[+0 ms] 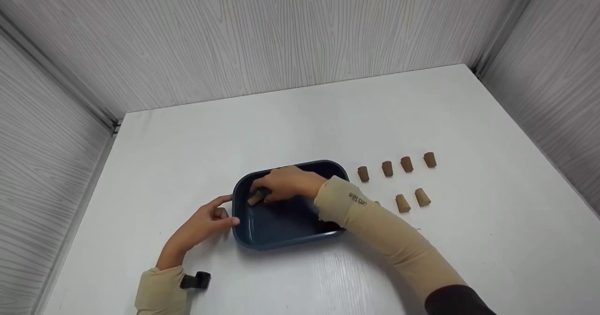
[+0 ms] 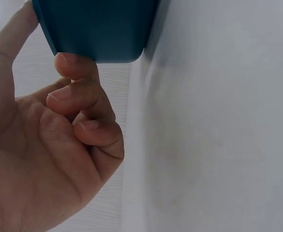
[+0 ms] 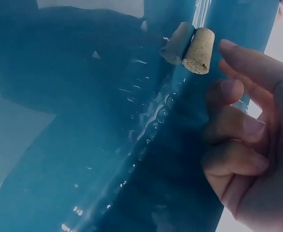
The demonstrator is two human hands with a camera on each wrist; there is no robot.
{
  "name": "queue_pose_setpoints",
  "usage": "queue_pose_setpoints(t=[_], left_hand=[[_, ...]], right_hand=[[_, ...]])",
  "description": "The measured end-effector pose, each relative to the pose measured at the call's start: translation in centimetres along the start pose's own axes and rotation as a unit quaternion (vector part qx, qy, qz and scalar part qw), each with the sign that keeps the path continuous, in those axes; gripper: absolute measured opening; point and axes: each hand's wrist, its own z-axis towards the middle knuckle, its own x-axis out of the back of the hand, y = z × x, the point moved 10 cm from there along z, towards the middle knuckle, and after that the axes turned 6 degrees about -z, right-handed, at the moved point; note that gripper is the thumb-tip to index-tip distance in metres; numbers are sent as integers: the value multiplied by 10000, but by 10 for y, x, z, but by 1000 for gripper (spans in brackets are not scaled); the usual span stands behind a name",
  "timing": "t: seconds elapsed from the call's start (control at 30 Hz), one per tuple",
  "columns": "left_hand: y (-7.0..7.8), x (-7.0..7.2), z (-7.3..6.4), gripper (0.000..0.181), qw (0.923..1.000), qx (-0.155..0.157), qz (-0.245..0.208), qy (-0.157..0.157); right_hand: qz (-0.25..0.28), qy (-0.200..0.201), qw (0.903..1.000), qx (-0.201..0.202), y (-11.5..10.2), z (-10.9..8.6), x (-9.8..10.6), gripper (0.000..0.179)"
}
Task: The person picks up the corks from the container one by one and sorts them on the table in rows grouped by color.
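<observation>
A dark blue tray [image 1: 286, 221] stands on the white table. My left hand [image 1: 206, 223] holds the tray's left end, thumb at the rim and a fingertip against the outer wall; in the left wrist view its other fingers are curled. My right hand [image 1: 290, 183] reaches inside the tray toward the far left corner, fingers loosely bent. Beside its fingertips a tapered cork stopper [image 3: 199, 50] lies against the tray wall, with a small gap between them in the right wrist view. That wall's glossy surface mirrors the cork.
Right of the tray, several cork stoppers stand in a back row [image 1: 406, 164] and a front row [image 1: 422, 197]. My right sleeve [image 1: 375, 226] partly hides one front cork. Wood-grain panels [image 1: 281, 33] border the table at the back and sides.
</observation>
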Motion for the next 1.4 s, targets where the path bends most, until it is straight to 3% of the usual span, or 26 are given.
queue_pose_setpoints(t=[0.23, 0.63, 0.9, 1.17, 1.4], left_hand=[[0, -1, 1, 67, 10000, -29, -40, -54], [1, -1, 2, 64, 9999, -119, -93, -76], [-1, 0, 1, 65, 10000, -92, -11, -7], [-1, 0, 2, 64, 9999, -114, -11, -28], [-1, 0, 2, 63, 9999, -116, -38, -31]], right_hand=[[-325, -132, 9993, -134, 2, 4, -8, 44], [-419, 313, 9986, -70, 0, 6, -5, 24], [-368, -32, 9982, 478, -13, 7, -9, 46], [-387, -358, 9958, 742, -26, 5, -13, 40], [-153, -237, 9975, 650, -23, -2, -5, 39]])
